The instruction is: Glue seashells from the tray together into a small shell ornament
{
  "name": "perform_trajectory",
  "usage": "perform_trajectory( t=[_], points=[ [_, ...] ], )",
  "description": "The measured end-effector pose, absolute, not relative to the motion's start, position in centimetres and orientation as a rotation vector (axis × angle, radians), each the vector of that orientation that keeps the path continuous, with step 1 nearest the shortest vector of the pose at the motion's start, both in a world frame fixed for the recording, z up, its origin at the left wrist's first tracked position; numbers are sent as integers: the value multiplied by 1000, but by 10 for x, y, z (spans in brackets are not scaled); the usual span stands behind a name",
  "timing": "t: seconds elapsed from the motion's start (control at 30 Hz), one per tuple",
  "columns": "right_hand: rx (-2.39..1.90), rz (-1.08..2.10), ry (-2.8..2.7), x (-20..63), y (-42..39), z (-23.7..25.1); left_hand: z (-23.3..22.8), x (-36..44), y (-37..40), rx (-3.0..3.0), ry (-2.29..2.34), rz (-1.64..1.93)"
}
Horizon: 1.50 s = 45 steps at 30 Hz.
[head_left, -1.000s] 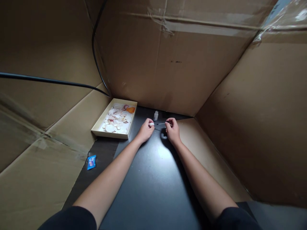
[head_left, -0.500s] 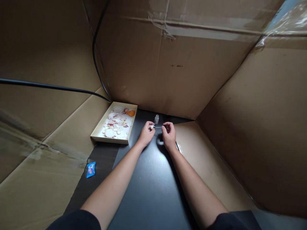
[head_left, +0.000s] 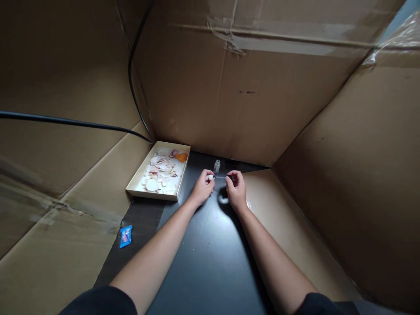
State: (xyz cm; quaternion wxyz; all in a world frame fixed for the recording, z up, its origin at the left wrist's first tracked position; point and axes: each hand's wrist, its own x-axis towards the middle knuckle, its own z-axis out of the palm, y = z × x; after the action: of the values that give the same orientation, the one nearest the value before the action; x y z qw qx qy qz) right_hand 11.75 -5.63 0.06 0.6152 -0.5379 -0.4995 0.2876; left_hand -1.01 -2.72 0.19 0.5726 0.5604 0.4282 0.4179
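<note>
My left hand (head_left: 203, 188) is closed in a pinch on the white bulb end of what looks like a dropper (head_left: 220, 177). Its thin clear tube lies level across the gap between my hands. On the other side my right hand (head_left: 236, 188) has thumb and forefinger closed at the tube's far end; the fingers hide the tip. Just beyond both hands a small clear glass bottle (head_left: 217, 166) stands upright on the dark table (head_left: 200, 249), its neck uncovered.
Left of my hands sits a shallow cream tray (head_left: 154, 195) holding shells and an orange piece (head_left: 181, 157). A blue wrapped packet (head_left: 125, 236) lies nearer me. Cardboard walls (head_left: 197, 96) enclose the table, and a black cable (head_left: 72, 122) crosses at the left. Flat cardboard (head_left: 278, 210) lies at right.
The view has shifted slightly, so everything sits a little lower and further right. Both hands keep their pinch on the dropper; the bottle stands where it was.
</note>
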Motion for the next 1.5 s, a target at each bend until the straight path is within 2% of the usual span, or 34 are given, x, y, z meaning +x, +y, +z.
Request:
perform_trajectory(
  t=[0.6,1.33,1.5],
  points=[
    [-1224,648,-1184,118,-58,2,4,-9,-28,1283,995,1018],
    [-1310,485,-1213,120,-59,2,-1,-11,-27,1328,975,1015],
    [-1240,542,-1285,119,-61,0,2,-11,-28,1316,980,1004]
  ],
)
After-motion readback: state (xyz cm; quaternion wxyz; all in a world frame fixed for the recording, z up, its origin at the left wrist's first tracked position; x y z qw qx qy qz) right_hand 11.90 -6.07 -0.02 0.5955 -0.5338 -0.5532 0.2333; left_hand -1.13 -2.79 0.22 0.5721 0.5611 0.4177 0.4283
